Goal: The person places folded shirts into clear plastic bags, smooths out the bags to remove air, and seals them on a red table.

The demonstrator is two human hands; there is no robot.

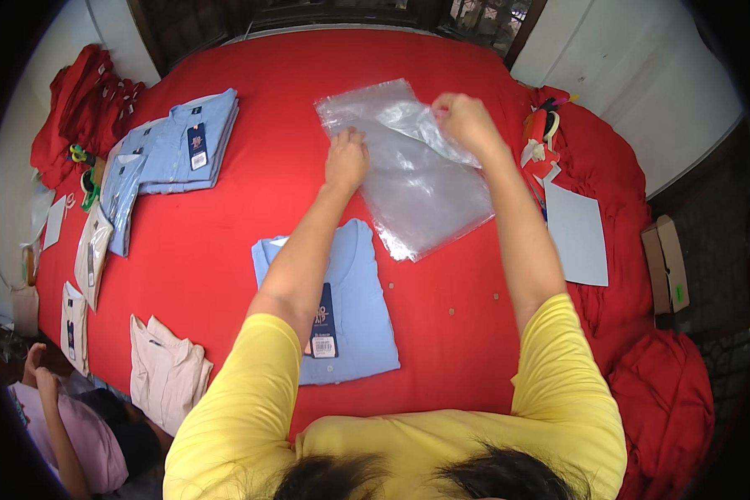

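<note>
Clear bag (429, 200) flat on the red-covered counter (208, 258), beyond the blue shirt (360, 312) and slightly right of it. Both arms reach out over the counter to it.

Left hand (347, 158) on the bag's left edge, fingers bent. Likely steadies the film, since slick plastic slides easily. Whether the fingers pinch or only press, cannot tell.

Right hand (467, 125) at the upper right edge, fingers curled in; film rumpled and shiny beside it. Looks like it is working that edge, perhaps to part the layers; fingertips too unclear to say if clamped. Hands well apart, one per side, which would keep the film spread.

Blue shirt folded, collar away from the person, tag (322, 312) face up, partly behind the left forearm. Laid near the body, probably for easy reach.

Far left: shirt stack (162, 162), tags showing, squared up, presumably to save room and keep folds. Beige garment (167, 362) nearer, lower left. Pale sheet (577, 237) right, beside the tape (550, 129), both off to the side, leaving the middle for the bag. Co-worker (83, 433) at lower left corner.
</note>
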